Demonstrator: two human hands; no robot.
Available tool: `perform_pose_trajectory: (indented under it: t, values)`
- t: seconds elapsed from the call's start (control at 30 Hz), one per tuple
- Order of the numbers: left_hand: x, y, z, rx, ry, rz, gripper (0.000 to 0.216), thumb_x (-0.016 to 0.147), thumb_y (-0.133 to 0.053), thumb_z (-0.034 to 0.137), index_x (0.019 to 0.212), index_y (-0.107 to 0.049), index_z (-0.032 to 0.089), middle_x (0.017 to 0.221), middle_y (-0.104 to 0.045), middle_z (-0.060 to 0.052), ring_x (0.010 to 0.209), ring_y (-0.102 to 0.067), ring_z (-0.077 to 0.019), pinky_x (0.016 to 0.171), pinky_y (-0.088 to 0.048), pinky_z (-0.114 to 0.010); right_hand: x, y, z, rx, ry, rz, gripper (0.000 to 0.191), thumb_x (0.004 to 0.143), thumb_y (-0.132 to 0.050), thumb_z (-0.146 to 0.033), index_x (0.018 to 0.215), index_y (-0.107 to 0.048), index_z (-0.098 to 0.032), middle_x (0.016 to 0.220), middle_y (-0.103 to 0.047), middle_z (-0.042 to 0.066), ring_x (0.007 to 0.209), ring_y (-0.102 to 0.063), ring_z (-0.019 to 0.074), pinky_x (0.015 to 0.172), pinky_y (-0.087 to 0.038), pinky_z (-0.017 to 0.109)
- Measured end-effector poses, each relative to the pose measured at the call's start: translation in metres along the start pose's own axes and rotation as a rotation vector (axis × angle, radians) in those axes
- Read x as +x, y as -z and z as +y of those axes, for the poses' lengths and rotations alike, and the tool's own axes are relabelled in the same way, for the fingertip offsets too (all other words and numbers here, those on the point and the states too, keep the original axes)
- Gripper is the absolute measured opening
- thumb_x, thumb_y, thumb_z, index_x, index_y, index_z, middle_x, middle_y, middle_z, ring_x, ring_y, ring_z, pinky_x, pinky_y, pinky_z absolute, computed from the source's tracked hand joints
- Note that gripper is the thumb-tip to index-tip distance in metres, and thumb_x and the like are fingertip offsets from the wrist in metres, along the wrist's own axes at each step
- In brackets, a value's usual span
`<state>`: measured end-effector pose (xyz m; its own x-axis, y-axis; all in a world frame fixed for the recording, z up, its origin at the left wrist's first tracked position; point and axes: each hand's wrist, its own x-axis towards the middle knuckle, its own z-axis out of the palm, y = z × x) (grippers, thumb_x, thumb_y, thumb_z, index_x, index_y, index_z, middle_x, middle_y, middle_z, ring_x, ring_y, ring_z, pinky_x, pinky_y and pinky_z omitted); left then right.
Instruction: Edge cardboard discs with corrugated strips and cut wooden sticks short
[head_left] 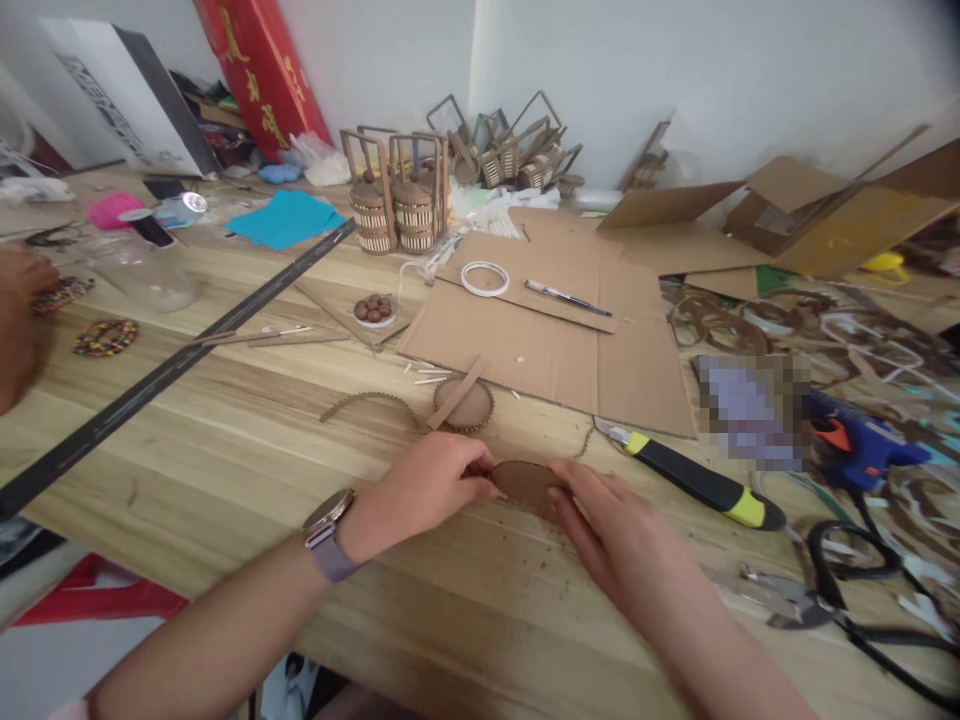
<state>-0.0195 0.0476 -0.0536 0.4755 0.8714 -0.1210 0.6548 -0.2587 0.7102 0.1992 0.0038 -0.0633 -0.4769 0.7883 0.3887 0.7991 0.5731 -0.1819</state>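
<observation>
Both of my hands meet over a small round cardboard disc [525, 481] lying on the wooden table [247, 450]. My left hand [431, 485], with a watch on its wrist, pinches the disc's left edge. My right hand [611, 520] presses its fingers on the disc's right edge. Just beyond the disc lie a second cardboard disc with a toothed rim [472, 408], a cardboard stick across it, and a curved corrugated strip [367, 402].
A black and yellow utility knife [694, 480] lies right of my hands. Flat cardboard [562, 345] with a white ring and a pen sits behind. A long black ruler [172, 365] crosses the left. Another person's hand [19, 320] is at the far left. Glue gun, cables and scraps are at right.
</observation>
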Motion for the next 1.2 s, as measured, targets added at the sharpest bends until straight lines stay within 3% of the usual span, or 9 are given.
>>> perform_pose_trajectory:
  t: [0.4, 0.47, 0.6, 0.77, 0.87, 0.93, 1.0, 1.1, 1.2]
  values:
    - [0.000, -0.004, -0.003, -0.025, -0.032, 0.028, 0.006, 0.083, -0.069, 0.021, 0.078, -0.071, 0.018, 0.079, -0.073, -0.002, 0.074, -0.066, -0.0196, 0.065, -0.043, -0.027, 0.001, 0.000, -0.002, -0.005, 0.022, 0.026, 0.021, 0.100, -0.036, -0.017, 0.103, -0.056, -0.017, 0.080, -0.073, 0.008, 0.067, -0.070, 0.0228, 0.057, -0.054, 0.031]
    - [-0.001, -0.005, -0.002, -0.124, -0.043, 0.062, 0.006, 0.084, -0.067, 0.021, 0.088, -0.070, 0.018, 0.084, -0.073, -0.003, 0.079, -0.067, -0.0199, 0.070, -0.045, -0.027, 0.000, 0.001, 0.001, 0.014, -0.012, 0.051, 0.021, 0.100, -0.036, -0.020, 0.104, -0.057, -0.017, 0.083, -0.074, 0.009, 0.070, -0.071, 0.0233, 0.059, -0.055, 0.032]
    - [-0.004, -0.008, -0.002, -0.451, -0.049, 0.128, 0.039, 0.086, -0.067, 0.031, 0.123, -0.059, 0.020, 0.095, -0.070, -0.003, 0.087, -0.066, -0.0195, 0.075, -0.050, -0.029, -0.003, 0.009, 0.008, 0.149, -0.201, 0.107, 0.018, 0.099, -0.044, -0.027, 0.105, -0.059, -0.020, 0.086, -0.074, 0.007, 0.073, -0.071, 0.0213, 0.060, -0.057, 0.029]
    - [-0.005, -0.018, 0.006, -0.708, -0.042, 0.036, 0.052, 0.081, -0.074, 0.045, 0.122, -0.059, 0.018, 0.106, -0.067, -0.008, 0.090, -0.064, -0.0207, 0.077, -0.051, -0.031, -0.004, 0.019, 0.002, 0.356, -0.363, 0.120, 0.020, 0.097, -0.049, -0.028, 0.113, -0.062, -0.025, 0.095, -0.075, 0.003, 0.080, -0.073, 0.0172, 0.047, -0.053, 0.019]
    - [-0.003, -0.025, 0.019, -0.920, -0.037, -0.064, 0.047, 0.080, -0.076, 0.040, 0.119, -0.064, 0.017, 0.109, -0.071, -0.009, 0.097, -0.066, -0.0232, 0.079, -0.052, -0.031, -0.003, 0.017, -0.003, 0.373, -0.319, 0.101, 0.025, 0.098, -0.049, -0.026, 0.121, -0.060, -0.026, 0.100, -0.076, 0.003, 0.082, -0.073, 0.0168, 0.045, -0.053, 0.018]
    - [-0.002, -0.028, 0.028, -0.989, -0.008, -0.044, 0.041, 0.080, -0.076, 0.037, 0.114, -0.069, 0.017, 0.107, -0.074, -0.007, 0.098, -0.068, -0.0237, 0.081, -0.052, -0.031, -0.003, 0.017, -0.006, 0.272, -0.239, 0.178, 0.029, 0.098, -0.049, -0.025, 0.125, -0.058, -0.022, 0.106, -0.074, 0.007, 0.089, -0.072, 0.0195, 0.060, -0.059, 0.023]
    - [0.001, -0.029, 0.035, -1.024, 0.022, 0.027, 0.034, 0.079, -0.077, 0.035, 0.107, -0.073, 0.018, 0.101, -0.076, -0.006, 0.094, -0.069, -0.0228, 0.081, -0.053, -0.030, -0.005, 0.020, -0.009, 0.094, -0.153, 0.318, 0.031, 0.096, -0.053, -0.022, 0.127, -0.057, -0.018, 0.111, -0.070, 0.013, 0.099, -0.068, 0.0236, 0.079, -0.059, 0.033]
    - [0.008, -0.028, 0.039, -1.083, 0.059, 0.196, 0.031, 0.076, -0.080, 0.035, 0.101, -0.074, 0.018, 0.096, -0.077, -0.005, 0.091, -0.070, -0.0218, 0.080, -0.055, -0.030, -0.012, 0.027, -0.016, -0.017, 0.000, 0.474, 0.028, 0.090, -0.062, -0.013, 0.118, -0.061, -0.017, 0.103, -0.068, 0.012, 0.095, -0.066, 0.0221, 0.082, -0.055, 0.034]
    - [0.015, -0.027, 0.037, -1.184, 0.054, 0.351, 0.036, 0.073, -0.082, 0.040, 0.100, -0.073, 0.018, 0.098, -0.077, -0.005, 0.094, -0.070, -0.0232, 0.079, -0.056, -0.030, -0.016, 0.024, -0.024, 0.228, 0.057, 0.361, 0.013, 0.091, -0.059, -0.011, 0.098, -0.065, -0.020, 0.082, -0.069, 0.003, 0.072, -0.066, 0.0143, 0.067, -0.053, 0.025]
